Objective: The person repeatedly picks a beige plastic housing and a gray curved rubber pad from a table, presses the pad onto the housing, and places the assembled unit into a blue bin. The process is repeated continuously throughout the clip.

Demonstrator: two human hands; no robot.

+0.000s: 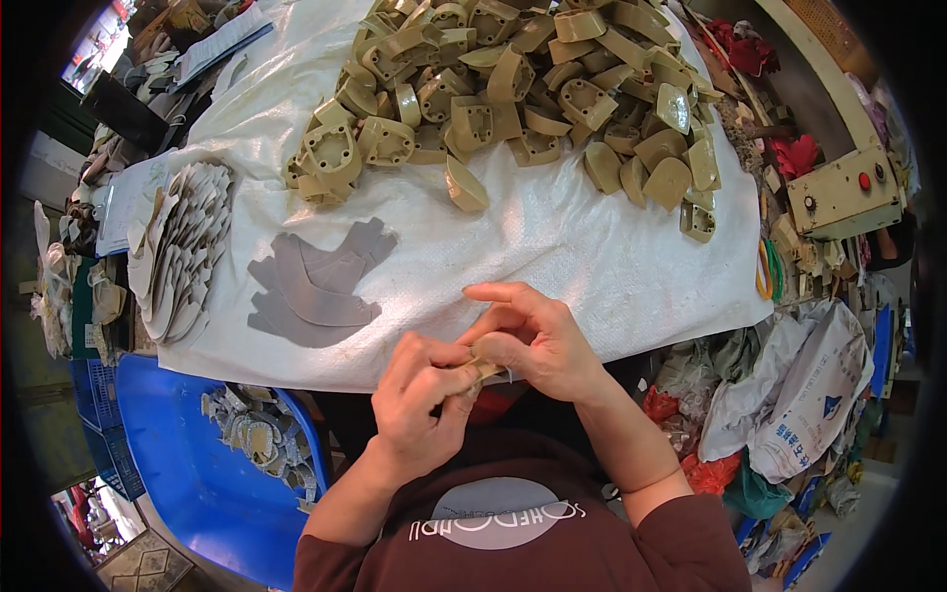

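Observation:
Near the front edge of the covered table, my left hand (422, 387) and my right hand (541, 340) meet over a small tan shoe heel (484, 371). Both close on it, thumbs and fingertips pressed to its sides; fingers hide most of the heel. Its lower edge shows a pale strip. The right index finger is stretched out past it. Beyond my hands lie several flat grey curved cut pieces (321, 283), overlapping on the white sheet (424, 257). A large heap of glossy tan shoe heels (473, 118) covers the far part of the sheet.
At the left stands a thick stack of curved pale pieces (182, 252). Below it, a blue plastic tub (163, 419) holds grey-beige pieces. To the right are a control box (846, 192) with a red button and white plastic sacks (804, 390).

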